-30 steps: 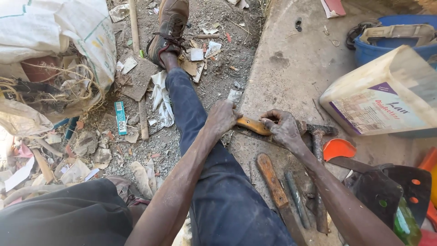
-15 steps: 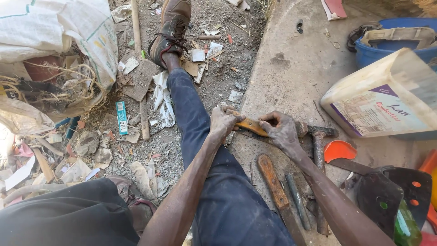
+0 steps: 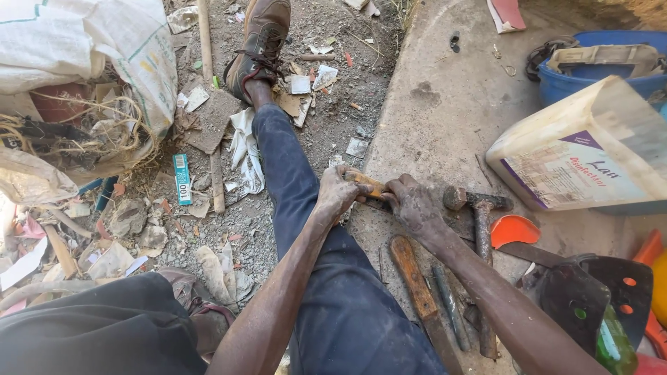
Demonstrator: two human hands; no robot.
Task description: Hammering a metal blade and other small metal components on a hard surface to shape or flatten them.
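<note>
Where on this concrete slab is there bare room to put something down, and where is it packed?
Bare concrete lies beyond the hands, bordered by the dirt edge on one side and the blue tub and white jug on the other. It is crowded nearer in: the hammer, orange lid and wooden-handled tool lie beside the right hand.

A short tool with a worn orange-tan wooden handle (image 3: 367,184) lies nearly flat, slanting down to the right, at the left edge of the grey concrete slab (image 3: 445,118), just over the dark-trousered knee. Only a short stretch of the handle shows; its working end is hidden.
</note>
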